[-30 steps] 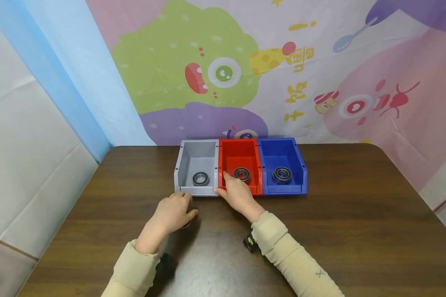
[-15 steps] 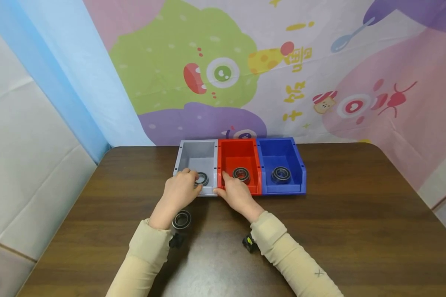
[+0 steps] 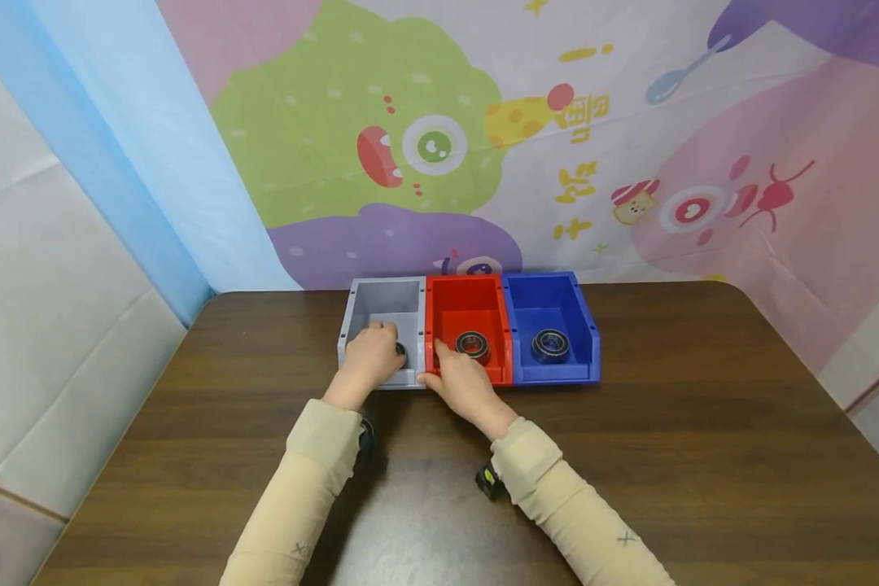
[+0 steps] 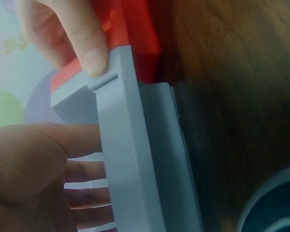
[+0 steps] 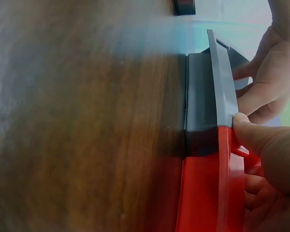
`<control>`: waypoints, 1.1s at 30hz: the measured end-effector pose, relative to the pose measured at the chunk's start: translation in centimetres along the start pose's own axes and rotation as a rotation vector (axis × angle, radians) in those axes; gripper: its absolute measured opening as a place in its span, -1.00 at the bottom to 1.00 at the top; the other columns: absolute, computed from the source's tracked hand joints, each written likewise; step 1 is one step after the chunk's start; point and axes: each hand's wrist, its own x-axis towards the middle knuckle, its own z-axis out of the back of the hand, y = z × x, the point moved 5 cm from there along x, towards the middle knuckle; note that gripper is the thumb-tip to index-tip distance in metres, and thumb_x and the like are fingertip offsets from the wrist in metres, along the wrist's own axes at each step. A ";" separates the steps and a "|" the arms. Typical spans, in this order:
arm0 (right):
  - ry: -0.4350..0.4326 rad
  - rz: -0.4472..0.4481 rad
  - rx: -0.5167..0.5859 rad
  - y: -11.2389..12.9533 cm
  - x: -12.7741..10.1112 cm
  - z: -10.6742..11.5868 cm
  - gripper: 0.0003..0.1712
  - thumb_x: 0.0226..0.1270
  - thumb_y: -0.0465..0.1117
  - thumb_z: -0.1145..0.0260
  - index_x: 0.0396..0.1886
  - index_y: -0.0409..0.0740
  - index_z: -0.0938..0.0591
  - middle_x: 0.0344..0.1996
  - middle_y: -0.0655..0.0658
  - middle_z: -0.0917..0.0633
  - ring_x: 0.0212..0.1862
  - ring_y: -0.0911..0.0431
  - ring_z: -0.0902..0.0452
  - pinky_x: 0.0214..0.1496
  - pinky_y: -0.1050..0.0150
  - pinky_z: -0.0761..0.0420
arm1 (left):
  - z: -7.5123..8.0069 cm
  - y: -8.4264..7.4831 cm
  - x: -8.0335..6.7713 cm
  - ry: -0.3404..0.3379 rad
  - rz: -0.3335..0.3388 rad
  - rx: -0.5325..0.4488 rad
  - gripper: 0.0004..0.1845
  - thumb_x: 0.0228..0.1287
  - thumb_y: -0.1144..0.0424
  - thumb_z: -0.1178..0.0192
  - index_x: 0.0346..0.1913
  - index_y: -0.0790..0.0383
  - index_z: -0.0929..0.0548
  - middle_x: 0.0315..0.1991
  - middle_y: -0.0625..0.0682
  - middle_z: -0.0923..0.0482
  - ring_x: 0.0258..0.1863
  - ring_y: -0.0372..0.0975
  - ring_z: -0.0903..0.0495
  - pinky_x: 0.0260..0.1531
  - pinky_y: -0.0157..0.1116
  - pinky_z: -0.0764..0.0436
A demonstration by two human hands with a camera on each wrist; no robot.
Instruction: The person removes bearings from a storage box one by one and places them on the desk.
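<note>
Near the frame's centre, on the dark bench (image 3: 630, 456): right hand (image 3: 460, 382) gripping the front lip of the red bin (image 3: 469, 305), thumb curled on the rim. Just left, left hand (image 3: 369, 356) inside the grey bin (image 3: 381, 297), fingers curled over a bearing (image 3: 400, 351), grasp unclear. Steel ring: probably heavy, stiff, slick; best pinched across the outer rim. Farther right, blue bin (image 3: 557, 301) with another.

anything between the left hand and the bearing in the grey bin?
Nothing visible. The left hand is already inside the grey bin, its fingers over the bearing, which shows only as a dark edge; contact can't be confirmed. The bin's low front lip is behind the fingers. The right hand rests on the red bin front, clear of it.
</note>
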 end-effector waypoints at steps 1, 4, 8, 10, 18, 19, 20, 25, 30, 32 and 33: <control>0.002 -0.002 0.000 0.0 0.0 0.0 -0.25 0.11 0.04 -0.32 0.18 -0.35 -0.37 -0.28 -0.27 -0.66 -0.33 -0.07 -0.62 -0.25 0.09 -0.61 | -0.1 0.1 0.1 0.010 0.004 0.002 -0.69 0.10 0.22 -0.15 -0.14 0.37 -0.52 -0.14 0.26 -0.48 -0.17 0.09 -0.54 -0.28 0.03 -0.54; 0.008 -0.010 -0.001 0.1 0.0 0.0 -0.24 0.11 0.04 -0.32 0.19 -0.35 -0.37 -0.27 -0.28 -0.66 -0.32 -0.07 -0.63 -0.24 0.09 -0.61 | -0.3 0.3 0.4 0.034 0.009 0.001 -0.64 0.11 0.20 -0.18 -0.09 0.38 -0.51 -0.11 0.27 -0.47 -0.14 0.09 -0.53 -0.25 0.03 -0.54; 0.013 -0.016 -0.002 0.1 0.0 0.0 -0.24 0.11 0.04 -0.32 0.19 -0.35 -0.36 -0.25 -0.28 -0.66 -0.30 -0.07 -0.63 -0.22 0.10 -0.61 | -0.7 0.4 0.6 0.038 0.013 -0.011 -0.62 0.10 0.19 -0.19 -0.08 0.39 -0.51 -0.11 0.29 -0.46 -0.14 0.11 -0.52 -0.22 0.03 -0.53; 0.016 -0.017 -0.003 0.1 0.1 -0.1 -0.24 0.11 0.04 -0.32 0.19 -0.35 -0.36 -0.24 -0.28 -0.66 -0.29 -0.07 -0.63 -0.21 0.10 -0.61 | -0.8 0.5 0.6 0.036 0.017 -0.016 -0.62 0.09 0.20 -0.20 -0.08 0.39 -0.51 -0.11 0.29 -0.46 -0.14 0.11 -0.52 -0.21 0.03 -0.53; 0.013 -0.015 -0.011 0.0 0.1 0.0 -0.24 0.11 0.05 -0.32 0.19 -0.34 -0.37 -0.26 -0.27 -0.66 -0.31 -0.07 -0.63 -0.23 0.09 -0.61 | -1.2 0.5 1.0 0.039 0.017 -0.021 -0.64 0.07 0.24 -0.19 -0.09 0.39 -0.53 -0.12 0.29 -0.46 -0.14 0.11 -0.51 -0.21 0.02 -0.53; 0.014 -0.016 -0.012 0.0 0.1 0.0 -0.24 0.11 0.05 -0.31 0.19 -0.34 -0.37 -0.26 -0.27 -0.66 -0.31 -0.07 -0.63 -0.23 0.09 -0.61 | -1.3 0.4 1.0 0.042 0.021 -0.021 -0.65 0.07 0.25 -0.19 -0.09 0.38 -0.53 -0.12 0.29 -0.46 -0.15 0.11 -0.52 -0.22 0.02 -0.54; 0.016 -0.016 -0.012 0.0 0.1 0.0 -0.24 0.11 0.05 -0.31 0.19 -0.34 -0.36 -0.25 -0.27 -0.66 -0.30 -0.07 -0.63 -0.23 0.09 -0.61 | -1.4 0.4 1.1 0.049 0.025 -0.019 -0.67 0.08 0.26 -0.18 -0.09 0.36 -0.54 -0.12 0.29 -0.46 -0.14 0.11 -0.52 -0.23 0.02 -0.54; 0.025 -0.019 -0.010 0.0 0.1 0.0 -0.24 0.12 0.05 -0.30 0.20 -0.34 -0.36 -0.21 -0.27 -0.65 -0.28 -0.06 -0.62 -0.20 0.10 -0.61 | -1.6 0.2 1.4 0.083 0.023 0.012 -0.71 0.09 0.31 -0.15 -0.10 0.33 -0.56 -0.13 0.28 -0.49 -0.15 0.09 -0.52 -0.24 0.01 -0.55; 0.035 -0.026 -0.008 0.0 0.1 0.0 -0.23 0.13 0.05 -0.30 0.21 -0.34 -0.35 -0.19 -0.27 -0.65 -0.26 -0.06 -0.62 -0.18 0.10 -0.60 | -1.7 0.1 1.5 0.096 0.013 0.024 -0.71 0.08 0.34 -0.14 -0.11 0.35 -0.57 -0.13 0.29 -0.50 -0.13 0.09 -0.52 -0.20 -0.01 -0.54; 0.033 -0.025 -0.011 0.0 0.1 -0.1 -0.23 0.13 0.05 -0.30 0.21 -0.34 -0.35 -0.19 -0.28 -0.65 -0.26 -0.06 -0.62 -0.18 0.09 -0.60 | -1.7 0.1 1.6 0.094 0.006 0.022 -0.72 0.07 0.34 -0.13 -0.12 0.35 -0.58 -0.14 0.29 -0.51 -0.14 0.09 -0.52 -0.19 -0.02 -0.54; 0.032 -0.024 -0.012 0.0 0.1 -0.1 -0.23 0.13 0.05 -0.30 0.21 -0.34 -0.35 -0.19 -0.28 -0.65 -0.26 -0.07 -0.62 -0.18 0.09 -0.60 | -1.7 0.1 1.6 0.091 0.003 0.021 -0.72 0.06 0.34 -0.14 -0.13 0.36 -0.58 -0.14 0.29 -0.51 -0.14 0.09 -0.52 -0.19 -0.02 -0.53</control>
